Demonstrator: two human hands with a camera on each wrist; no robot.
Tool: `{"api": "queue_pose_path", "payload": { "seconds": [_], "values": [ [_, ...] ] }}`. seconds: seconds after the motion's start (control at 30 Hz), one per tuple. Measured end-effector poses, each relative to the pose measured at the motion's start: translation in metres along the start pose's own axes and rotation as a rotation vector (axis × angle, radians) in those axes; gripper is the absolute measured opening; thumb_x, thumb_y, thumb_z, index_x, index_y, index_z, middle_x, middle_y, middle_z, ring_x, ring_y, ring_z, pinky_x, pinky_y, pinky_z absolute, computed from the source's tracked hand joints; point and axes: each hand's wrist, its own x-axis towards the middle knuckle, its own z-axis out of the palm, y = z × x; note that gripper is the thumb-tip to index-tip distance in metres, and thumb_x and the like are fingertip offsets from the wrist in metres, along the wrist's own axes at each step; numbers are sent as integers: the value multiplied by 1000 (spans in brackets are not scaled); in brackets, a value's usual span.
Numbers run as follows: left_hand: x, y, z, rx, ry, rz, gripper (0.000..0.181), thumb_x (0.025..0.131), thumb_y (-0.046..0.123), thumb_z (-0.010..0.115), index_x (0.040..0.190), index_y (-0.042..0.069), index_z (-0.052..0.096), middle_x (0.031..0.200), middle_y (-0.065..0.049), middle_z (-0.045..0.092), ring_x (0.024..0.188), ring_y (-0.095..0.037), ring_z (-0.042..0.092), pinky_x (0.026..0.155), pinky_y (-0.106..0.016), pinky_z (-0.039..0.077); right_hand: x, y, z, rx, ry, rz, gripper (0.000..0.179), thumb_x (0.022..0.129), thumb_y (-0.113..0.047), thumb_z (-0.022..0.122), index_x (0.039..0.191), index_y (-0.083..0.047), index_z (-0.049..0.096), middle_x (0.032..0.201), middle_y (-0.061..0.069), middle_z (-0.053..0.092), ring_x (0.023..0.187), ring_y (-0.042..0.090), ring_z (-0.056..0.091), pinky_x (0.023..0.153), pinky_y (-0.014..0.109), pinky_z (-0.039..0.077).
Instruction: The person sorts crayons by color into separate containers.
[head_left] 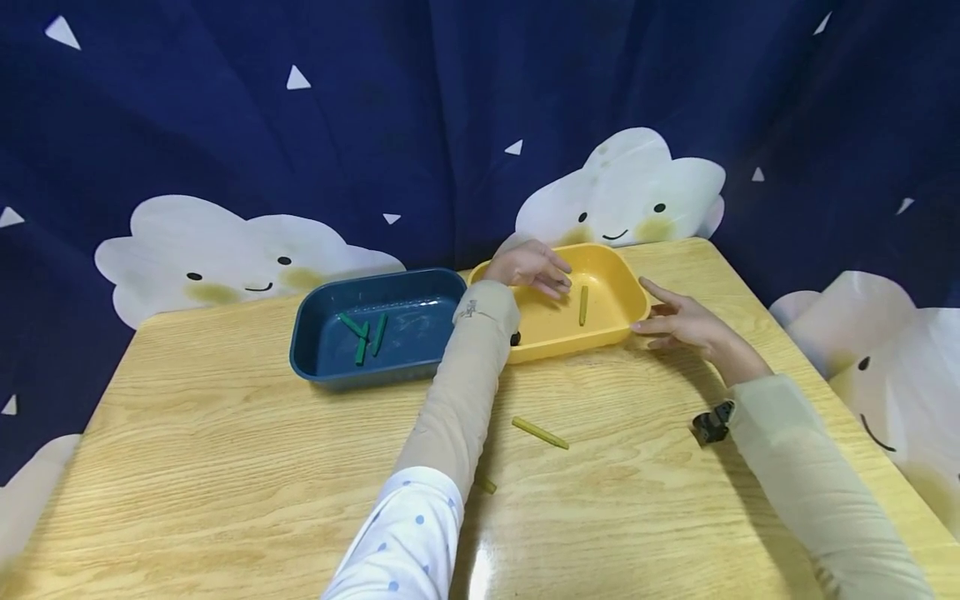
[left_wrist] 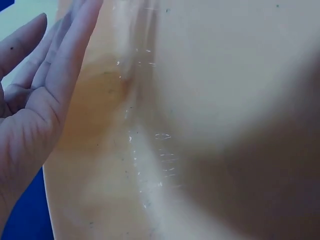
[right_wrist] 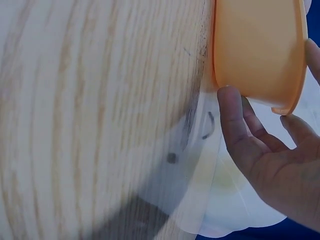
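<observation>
My left hand (head_left: 529,265) is over the left part of the yellow basin (head_left: 577,342), palm turned inward, with its fingers fairly straight and nothing seen in them. One yellow crayon-like stick (head_left: 583,306) lies on the basin floor, to the right of that hand. At the basin's right end is my right hand (head_left: 686,323), its fingers spread. In the right wrist view the fingertips (right_wrist: 229,95) touch or nearly touch the end wall. Two more yellow sticks lie on the table: one whole stick (head_left: 540,432), and one partly hidden (head_left: 486,482) by the left forearm.
To the left, a dark blue basin (head_left: 375,379) holds several green sticks (head_left: 378,335). Both basins stand near the back edge of the wooden table (head_left: 225,467). A blue curtain (head_left: 360,125) with clouds hangs behind. A black device (head_left: 711,423) sits at the right wrist.
</observation>
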Motion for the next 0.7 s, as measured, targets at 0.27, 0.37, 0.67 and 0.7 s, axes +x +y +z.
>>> {"api": "queue_pose_path", "payload": {
  "seconds": [0.27,0.37,0.67,0.7],
  "values": [
    [-20,20,5,-15,-3,131,37,86,-6,57,120,-15,50,108,-30,58,77,-26,65,74,-37,52,-1,-1,-1,16,1,18,94,82,-11,67,147,-22,0,135,33,28,91,17,57,77,35,51],
    [-31,29,8,19,-23,203,33,87,-4,56,118,-14,52,105,-30,59,75,-26,65,74,-38,52,4,-1,-2,24,-12,16,94,83,-11,67,147,-22,-2,135,33,27,94,18,56,79,36,50],
    [-63,37,17,131,-120,303,33,87,-2,57,118,-10,52,92,-24,63,78,-29,64,75,-41,51,15,-3,-7,30,-45,10,95,83,-11,66,146,-21,-4,135,33,27,93,15,57,83,40,47],
    [-66,36,18,148,-132,308,33,87,-2,57,118,-10,52,93,-24,63,78,-29,64,75,-40,51,16,-3,-7,29,-47,9,94,84,-11,65,146,-21,-4,134,34,28,92,14,58,83,40,48]
  ]
}}
